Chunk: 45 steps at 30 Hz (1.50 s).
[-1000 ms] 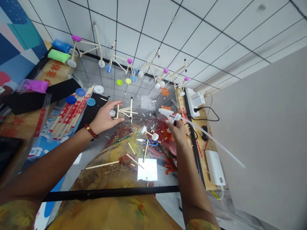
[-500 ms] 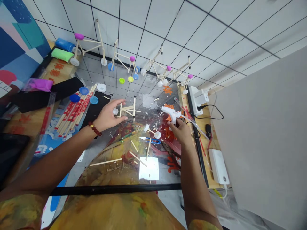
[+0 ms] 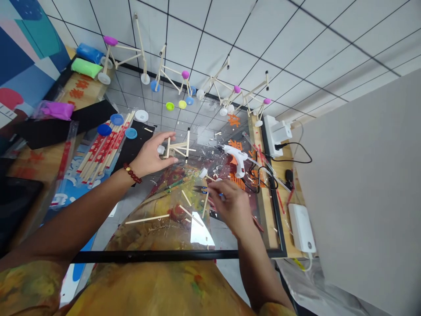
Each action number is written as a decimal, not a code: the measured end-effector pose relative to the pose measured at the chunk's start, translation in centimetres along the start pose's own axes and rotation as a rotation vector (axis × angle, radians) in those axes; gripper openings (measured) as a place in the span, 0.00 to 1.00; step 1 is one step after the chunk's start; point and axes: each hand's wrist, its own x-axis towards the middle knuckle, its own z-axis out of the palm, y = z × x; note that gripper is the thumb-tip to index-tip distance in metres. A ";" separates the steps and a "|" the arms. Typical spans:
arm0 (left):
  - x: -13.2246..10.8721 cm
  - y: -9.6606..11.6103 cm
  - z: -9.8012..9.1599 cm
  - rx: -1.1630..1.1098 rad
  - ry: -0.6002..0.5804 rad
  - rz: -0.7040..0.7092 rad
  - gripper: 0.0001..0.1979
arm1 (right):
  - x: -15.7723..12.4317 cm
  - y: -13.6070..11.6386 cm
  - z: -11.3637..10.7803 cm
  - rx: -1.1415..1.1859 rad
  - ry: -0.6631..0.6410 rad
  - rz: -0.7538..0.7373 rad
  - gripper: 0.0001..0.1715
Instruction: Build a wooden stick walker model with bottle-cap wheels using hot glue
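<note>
My left hand (image 3: 153,152) curves around the left side of a small wooden stick frame (image 3: 178,147) with black tips, a white cap at its left end. Thumb and fingers are spread apart around it. Closed over the blue thread snips (image 3: 201,189), my right hand (image 3: 230,204) is just above the glass tabletop, the blades pointing left. Behind that hand lies a white glue gun (image 3: 235,159). A short stick with a white cap (image 3: 203,173) is partly hidden by my right fingers. Loose sticks (image 3: 147,219) lie nearer my body.
Several stick bicycles (image 3: 161,70) with coloured caps stand along the back. On the left are wrapped stick bundles (image 3: 105,149), blue caps (image 3: 130,133), black sheets (image 3: 82,120) and clay packs (image 3: 57,109). A power strip (image 3: 272,131) and white adapter (image 3: 301,228) sit right.
My right hand has left the glue gun, moved left and toward my body, and taken hold of the blue snips. The glue gun now lies on the table. My left hand stays around the frame.
</note>
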 end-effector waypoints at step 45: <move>0.0 -0.3 0.2 -0.005 -0.006 -0.037 0.31 | 9.7 2.6 4.1 1.070 -0.006 0.549 0.19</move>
